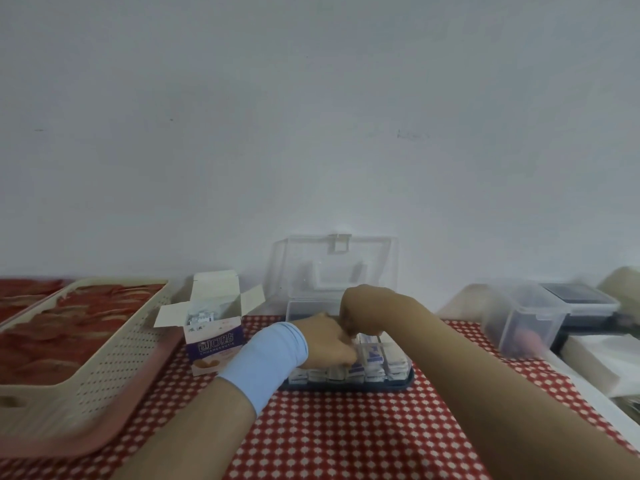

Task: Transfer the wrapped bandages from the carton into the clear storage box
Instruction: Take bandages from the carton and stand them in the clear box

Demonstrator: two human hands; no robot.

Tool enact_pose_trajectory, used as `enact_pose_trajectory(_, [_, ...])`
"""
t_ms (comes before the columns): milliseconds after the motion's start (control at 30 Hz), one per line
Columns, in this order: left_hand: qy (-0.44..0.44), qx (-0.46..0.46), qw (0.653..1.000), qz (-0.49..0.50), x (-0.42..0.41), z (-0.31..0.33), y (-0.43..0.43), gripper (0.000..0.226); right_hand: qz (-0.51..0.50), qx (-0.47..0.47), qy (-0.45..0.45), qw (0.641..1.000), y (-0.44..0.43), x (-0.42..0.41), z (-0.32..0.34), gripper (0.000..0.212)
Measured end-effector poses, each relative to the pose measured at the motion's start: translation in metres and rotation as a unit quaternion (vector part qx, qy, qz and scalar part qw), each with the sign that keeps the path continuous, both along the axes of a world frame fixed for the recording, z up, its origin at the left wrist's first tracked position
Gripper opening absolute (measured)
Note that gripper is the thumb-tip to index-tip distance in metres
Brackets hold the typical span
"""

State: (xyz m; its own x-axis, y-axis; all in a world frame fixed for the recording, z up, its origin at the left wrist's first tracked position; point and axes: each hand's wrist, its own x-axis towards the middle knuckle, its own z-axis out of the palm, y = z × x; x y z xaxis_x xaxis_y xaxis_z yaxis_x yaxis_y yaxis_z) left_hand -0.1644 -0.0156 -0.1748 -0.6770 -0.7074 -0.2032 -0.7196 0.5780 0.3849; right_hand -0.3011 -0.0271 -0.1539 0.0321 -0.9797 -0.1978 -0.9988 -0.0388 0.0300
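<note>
The clear box [398, 370] stands open in the middle of the tabletop [346, 434], which is covered in a red cloth with a white pattern. Its lid [332, 268] is tipped up and back towards the wall. Rows of wrapped bandages [375, 362] stand packed on edge inside it, filling most of the front part that shows.

Both hands meet over the box. The left hand [325, 342], with a pale blue sleeve [266, 362] on its wrist, reaches in from the box's left side, its fingertips down on the bandages. The right hand [363, 315] hangs just above and behind it, knuckles up and fingers curled downward, touching the left hand. Whether either hand pinches a bandage cannot be told, since the fingers hide each other and the picture is blurred there.

The carton [213, 336] stands upright just left of the box, flaps spread open, with a few more wrapped bandages visible in its mouth. Further left of the box lies a beige perforated basket [114, 362] on a pink tray [69, 445]. Right of the box, well apart, sits another clear container [526, 317].
</note>
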Motion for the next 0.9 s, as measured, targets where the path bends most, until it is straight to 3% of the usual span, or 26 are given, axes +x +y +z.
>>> enact_pose_trajectory(167, [-0.023, 0.002, 1.000, 0.016, 0.000, -0.004, -0.003, 0.053, 0.014, -0.026, -0.019, 0.999, 0.003, -0.002, 0.007, 0.021])
enact_pose_trajectory(400, [-0.050, -0.016, 0.999, -0.002, 0.002, -0.004, -0.004, 0.029, 0.013, 0.026, -0.026, 0.999, 0.009, -0.006, 0.003, 0.021])
enact_pose_trajectory(600, [-0.019, -0.021, 0.999, -0.020, 0.000, 0.003, 0.002, 0.044, 0.004, -0.017, -0.015, 1.000, 0.013, -0.017, 0.015, 0.023])
enact_pose_trajectory(767, [-0.073, -0.015, 0.997, -0.023, -0.015, 0.004, 0.006, 0.040, -0.007, -0.013, -0.005, 1.000, 0.016, -0.016, 0.017, 0.019])
enact_pose_trajectory(900, [-0.100, -0.023, 0.995, 0.019, -0.021, -0.008, -0.001, 0.072, -0.002, -0.007, 0.003, 1.000, 0.015, -0.015, 0.018, 0.019])
